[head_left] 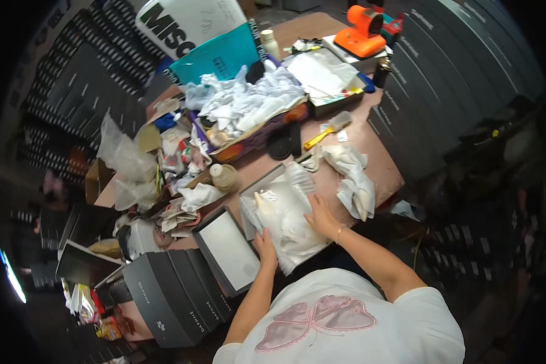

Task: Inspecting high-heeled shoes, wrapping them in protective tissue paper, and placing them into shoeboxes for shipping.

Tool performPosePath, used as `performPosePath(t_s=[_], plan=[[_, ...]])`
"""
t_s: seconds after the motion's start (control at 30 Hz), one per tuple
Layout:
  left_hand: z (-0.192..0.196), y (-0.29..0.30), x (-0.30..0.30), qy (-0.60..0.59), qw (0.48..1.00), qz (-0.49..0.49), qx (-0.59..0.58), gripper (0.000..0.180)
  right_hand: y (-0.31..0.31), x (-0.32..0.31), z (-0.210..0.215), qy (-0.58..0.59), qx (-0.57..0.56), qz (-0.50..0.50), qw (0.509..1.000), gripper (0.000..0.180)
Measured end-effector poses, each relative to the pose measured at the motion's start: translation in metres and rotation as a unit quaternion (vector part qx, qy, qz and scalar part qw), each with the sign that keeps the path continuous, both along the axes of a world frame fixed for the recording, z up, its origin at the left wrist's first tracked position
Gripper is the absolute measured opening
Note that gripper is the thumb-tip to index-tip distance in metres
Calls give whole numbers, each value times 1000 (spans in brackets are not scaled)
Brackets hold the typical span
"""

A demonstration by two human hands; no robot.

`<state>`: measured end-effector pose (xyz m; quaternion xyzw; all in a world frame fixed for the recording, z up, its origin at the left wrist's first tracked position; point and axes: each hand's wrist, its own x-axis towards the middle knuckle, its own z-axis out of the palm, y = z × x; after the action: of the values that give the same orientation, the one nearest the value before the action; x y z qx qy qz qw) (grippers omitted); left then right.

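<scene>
In front of me a bundle wrapped in white paper and clear plastic [288, 221] lies in an open grey box [249, 223]; what is inside the wrapping is hidden. At its near left side my left hand [265, 247] grips the wrapping close to the box edge. My right hand [323, 217] holds the bundle's right side, thumb and fingers against the plastic. Just left of my left hand rests a dark grey box lid [229, 250] with a pale inside. Crumpled white paper around a pale object [353, 181] lies to the right of the bundle.
A carton of white crumpled paper [242, 100] stands behind. A yellow-handled brush [327, 130], an orange tool [361, 33] and a capped bottle [223, 176] are on the table. Dark boxes [173, 297] stand at near left; tall stacks of boxes [455, 67] rise at right.
</scene>
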<state>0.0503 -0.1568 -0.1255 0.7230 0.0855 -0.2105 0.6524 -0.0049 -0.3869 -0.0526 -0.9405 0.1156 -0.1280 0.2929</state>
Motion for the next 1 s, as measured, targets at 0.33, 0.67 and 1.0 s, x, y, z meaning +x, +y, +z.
performPosePath(t_s=[0.33,0.67,1.0], plan=[[136,-1,-42,-227,973,-44,11,79,43,4,5,189,225,165,942,46],[164,-4,-28,62,946,52,-315,44,44,10,151,-110,164,114,974,36],[138,24,-40,249,851,93,-454,49,89,-34,148,-12,225,335,915,33]])
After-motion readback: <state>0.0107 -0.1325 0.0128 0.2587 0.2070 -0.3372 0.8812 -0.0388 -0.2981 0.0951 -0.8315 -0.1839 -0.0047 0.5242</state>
